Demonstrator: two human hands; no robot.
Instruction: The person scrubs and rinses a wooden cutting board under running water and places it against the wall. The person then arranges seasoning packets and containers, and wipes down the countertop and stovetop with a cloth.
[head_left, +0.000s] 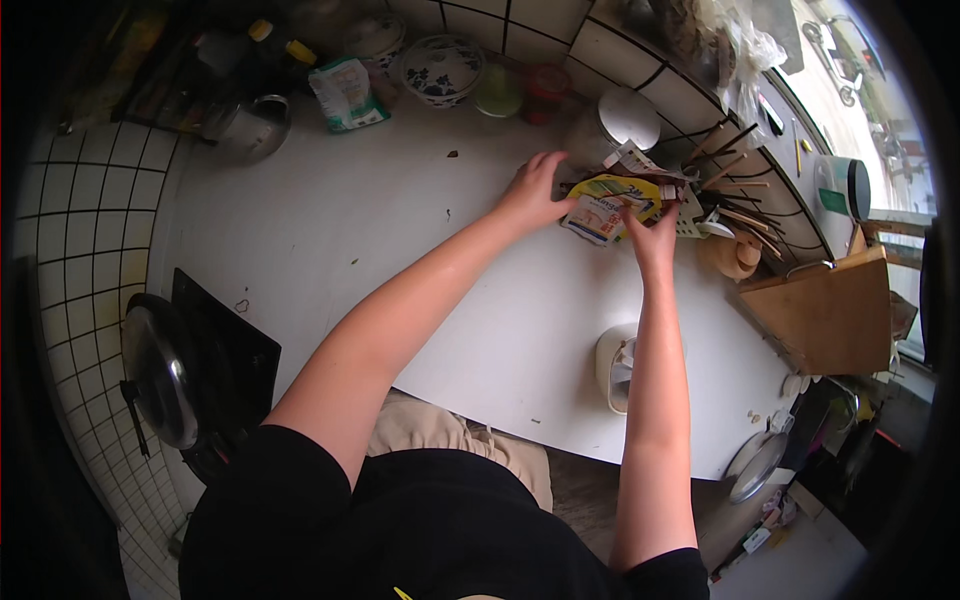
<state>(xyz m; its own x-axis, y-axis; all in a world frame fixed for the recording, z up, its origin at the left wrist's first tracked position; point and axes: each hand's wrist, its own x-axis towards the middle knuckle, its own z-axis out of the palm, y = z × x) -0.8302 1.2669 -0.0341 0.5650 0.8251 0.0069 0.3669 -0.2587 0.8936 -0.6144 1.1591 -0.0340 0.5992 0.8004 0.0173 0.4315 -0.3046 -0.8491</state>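
A bunch of printed food packets (592, 217), one of them white with writing, lies near the back wall beside a lidded container (628, 120). A yellow packet (611, 186) shows among them, with crumpled packaging behind. My right hand (651, 236) has its thumb and fingers on the near right part of the bunch and grips it. My left hand (529, 193) is at the bunch's left side, fingers spread, its thumb tip close to or touching the white packet's edge. Behind the packets, a perforated pale holder (686, 221) is partly hidden.
Chopsticks and utensils (739, 202) stick out right of the packets. A wooden cutting board (825, 311) stands at the right. An open white container (616, 367) sits by my right forearm on the white countertop (480, 337). Blue-patterned lidded bowls (442, 71) line the back; a lidded pan (161, 371) is left.
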